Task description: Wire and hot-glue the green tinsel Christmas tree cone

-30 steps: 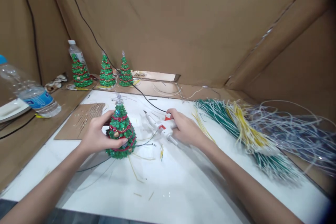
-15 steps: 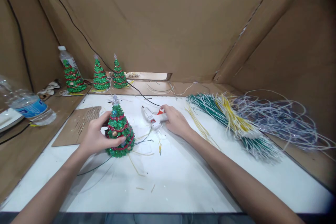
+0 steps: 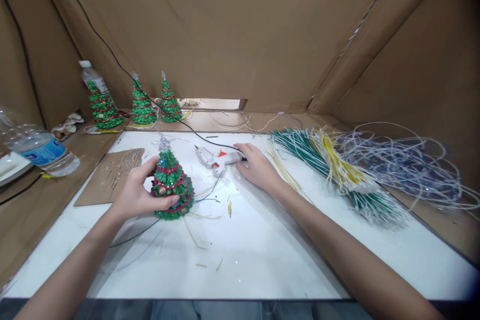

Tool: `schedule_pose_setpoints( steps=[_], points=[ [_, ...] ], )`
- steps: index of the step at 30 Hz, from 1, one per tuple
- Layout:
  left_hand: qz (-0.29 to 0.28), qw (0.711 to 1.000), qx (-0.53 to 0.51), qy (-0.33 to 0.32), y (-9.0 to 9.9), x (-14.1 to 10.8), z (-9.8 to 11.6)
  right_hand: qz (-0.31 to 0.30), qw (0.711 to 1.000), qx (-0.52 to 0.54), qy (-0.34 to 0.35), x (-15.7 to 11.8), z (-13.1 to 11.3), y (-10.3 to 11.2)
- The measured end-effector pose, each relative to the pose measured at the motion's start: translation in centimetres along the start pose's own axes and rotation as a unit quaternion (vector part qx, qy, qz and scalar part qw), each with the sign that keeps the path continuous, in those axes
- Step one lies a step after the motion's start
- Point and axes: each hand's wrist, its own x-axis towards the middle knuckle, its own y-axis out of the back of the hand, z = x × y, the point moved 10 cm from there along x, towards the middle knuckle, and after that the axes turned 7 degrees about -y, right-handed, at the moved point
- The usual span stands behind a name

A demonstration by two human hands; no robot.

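A small green tinsel tree (image 3: 173, 180) with red garland and a clear topper stands upright on the white board (image 3: 262, 260), left of centre. My left hand (image 3: 140, 192) is wrapped round its left side, thumb across the front. The white glue gun (image 3: 213, 159) with a red trigger lies on the board, nozzle to the left. At its handle end my right hand (image 3: 257, 166) rests with fingers slightly spread, near the black cord. Loose wires stick out around the tree's base.
Several more trees (image 3: 142, 105) stand at the back left beside an upright bottle (image 3: 95, 80). A water bottle (image 3: 48, 152) lies far left, near a cardboard piece (image 3: 108, 180). Green and yellow wire bundles (image 3: 330, 165) and tangled clear strands (image 3: 408, 170) lie right.
My right hand has moved slightly right, from the glue gun's handle to its end. The gun has shifted and turned a little. My left hand still holds the tree.
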Motion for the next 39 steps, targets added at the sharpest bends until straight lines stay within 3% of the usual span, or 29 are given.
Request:
schedule_pose_setpoints(
  steps=[4,7,13,17,19,21,22,25,27,33,36,39],
  points=[
    [-0.011,1.000,-0.003,-0.002,-0.1,0.1,0.3,-0.006,0.993,-0.072,-0.091,-0.4,2.6,2.5],
    [-0.012,1.000,0.008,-0.010,-0.1,0.1,0.4,-0.056,0.982,-0.115,-0.139,-0.8,4.6,2.3],
    [-0.004,1.000,0.017,-0.005,-0.1,-0.1,0.2,-0.110,0.974,-0.118,-0.156,-1.1,5.7,0.9],
    [-0.002,1.000,0.011,0.000,-0.2,-0.1,0.3,-0.102,0.977,-0.091,-0.166,-1.0,5.6,2.2],
    [-0.006,1.000,0.002,0.005,-0.3,-0.1,0.4,-0.089,0.980,-0.028,-0.178,-0.9,5.5,3.3],
    [-0.007,1.000,-0.005,0.007,-0.4,-0.1,0.5,-0.070,0.970,0.124,-0.196,-0.8,5.4,4.2],
    [-0.007,1.000,-0.008,0.008,-0.4,-0.1,0.5,-0.060,0.951,0.223,-0.204,-0.8,5.3,4.5],
    [-0.002,1.000,-0.012,0.017,-0.4,-0.2,0.4,-0.053,0.860,0.466,-0.200,-0.9,4.1,4.8],
    [-0.001,1.000,-0.006,0.025,-0.4,-0.2,0.2,-0.060,0.825,0.531,-0.183,-1.2,2.8,4.9],
    [-0.002,1.000,-0.013,0.022,-0.5,-0.2,0.3,0.000,0.851,0.520,-0.074,-2.8,-2.6,6.5],
    [-0.006,1.000,-0.016,0.021,-0.6,-0.2,0.4,-0.012,0.831,0.554,-0.055,-3.7,-5.3,5.9],
    [-0.011,1.000,-0.024,0.017,-0.7,-0.2,0.6,-0.045,0.790,0.609,-0.058,-4.3,-7.7,4.8]
  ],
)
